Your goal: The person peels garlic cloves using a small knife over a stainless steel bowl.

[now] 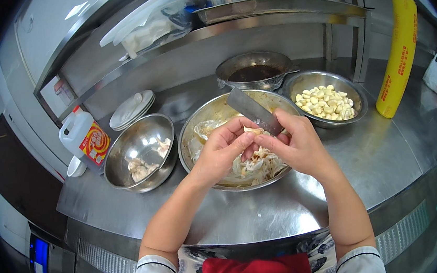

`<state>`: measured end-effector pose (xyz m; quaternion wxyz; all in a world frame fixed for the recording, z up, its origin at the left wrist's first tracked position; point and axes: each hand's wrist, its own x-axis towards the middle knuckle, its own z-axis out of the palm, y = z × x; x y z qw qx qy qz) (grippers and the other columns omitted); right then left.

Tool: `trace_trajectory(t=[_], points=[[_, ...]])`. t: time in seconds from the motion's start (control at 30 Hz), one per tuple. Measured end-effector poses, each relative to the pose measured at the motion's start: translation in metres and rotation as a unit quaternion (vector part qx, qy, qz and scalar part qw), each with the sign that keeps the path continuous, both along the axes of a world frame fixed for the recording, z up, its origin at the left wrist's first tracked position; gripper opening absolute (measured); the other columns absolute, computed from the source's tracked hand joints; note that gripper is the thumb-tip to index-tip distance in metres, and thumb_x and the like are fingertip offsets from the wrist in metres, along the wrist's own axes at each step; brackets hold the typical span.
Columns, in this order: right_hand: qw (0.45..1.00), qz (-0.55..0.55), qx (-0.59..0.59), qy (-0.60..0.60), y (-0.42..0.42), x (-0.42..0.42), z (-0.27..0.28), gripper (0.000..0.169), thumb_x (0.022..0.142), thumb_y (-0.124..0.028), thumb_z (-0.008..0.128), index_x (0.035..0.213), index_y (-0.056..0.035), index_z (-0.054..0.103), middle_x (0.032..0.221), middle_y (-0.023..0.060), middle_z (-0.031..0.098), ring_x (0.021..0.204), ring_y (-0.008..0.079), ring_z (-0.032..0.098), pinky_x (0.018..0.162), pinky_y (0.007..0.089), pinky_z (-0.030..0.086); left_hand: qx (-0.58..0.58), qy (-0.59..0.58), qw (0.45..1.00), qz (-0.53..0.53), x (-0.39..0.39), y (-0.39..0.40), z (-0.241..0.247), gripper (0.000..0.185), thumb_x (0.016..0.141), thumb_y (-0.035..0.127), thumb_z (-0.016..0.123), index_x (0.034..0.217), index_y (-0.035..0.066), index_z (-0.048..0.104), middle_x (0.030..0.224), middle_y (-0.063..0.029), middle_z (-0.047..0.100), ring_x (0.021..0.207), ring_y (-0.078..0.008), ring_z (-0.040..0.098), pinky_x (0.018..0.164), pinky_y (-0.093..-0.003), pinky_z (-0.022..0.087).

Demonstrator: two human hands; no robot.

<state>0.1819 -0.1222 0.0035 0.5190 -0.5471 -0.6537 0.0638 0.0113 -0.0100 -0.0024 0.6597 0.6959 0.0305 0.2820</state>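
My left hand (225, 145) grips a piece of garlic (254, 130) between thumb and fingers, its skin partly on. In my right hand (296, 141) is a knife with a broad grey blade (253, 111), pointing up and left; my right thumb touches the garlic. Both hands are above a large steel bowl (186, 139) holding clear plastic and garlic skins (266, 163). To the left, a steel bowl (164, 126) has a few unpeeled garlic pieces (139, 169) in it. Peeled garlic cloves (325, 102) lie in another steel bowl (359, 103) on the right.
Behind stands a metal pan of dark liquid (254, 73). A plastic jug (86, 139), a small white bowl (76, 166) and stacked white plates (133, 109) are at left. A yellow roll (398, 56) stands upright at right. Overhead, a steel shelf (270, 20) carries containers.
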Motion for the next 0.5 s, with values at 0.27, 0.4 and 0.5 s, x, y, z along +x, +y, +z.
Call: trace_trajectory(t=[0.27,0.4,0.5], points=[[1.0,-0.001,0.02,-0.015,-0.001,-0.002,0.001,0.03,0.09,-0.025,0.069,0.084,0.0007,0.054,0.064,0.0129,0.059,0.052,0.021,0.058,0.048,0.0328,0.041,0.08,0.023,0.994,0.068,-0.001,-0.005,0.003,0.018,0.1,0.013,0.053,0.109,-0.001,0.06,0.083,-0.001,0.062,0.07,-0.0051,0.054,0.065,-0.0208,0.046],[0.999,0.0,0.04,-0.024,0.004,-0.002,-0.005,0.03,0.09,-0.024,0.068,0.082,0.0009,0.053,0.065,0.0141,0.059,0.054,0.0235,0.059,0.049,0.034,0.042,0.141,0.004,0.982,0.126,-0.001,-0.015,0.005,0.018,0.099,0.011,0.054,0.106,-0.004,0.062,0.079,-0.0023,0.063,0.067,-0.0049,0.055,0.062,-0.0211,0.047],[0.998,0.026,0.029,-0.04,0.004,-0.004,-0.008,0.03,0.091,-0.023,0.067,0.081,0.0014,0.052,0.067,0.0156,0.059,0.056,0.0255,0.06,0.05,0.0349,0.043,0.177,0.012,0.973,0.149,-0.002,-0.017,0.005,0.017,0.098,0.01,0.054,0.105,-0.004,0.063,0.077,-0.0032,0.064,0.066,-0.0053,0.055,0.061,-0.0216,0.047]])
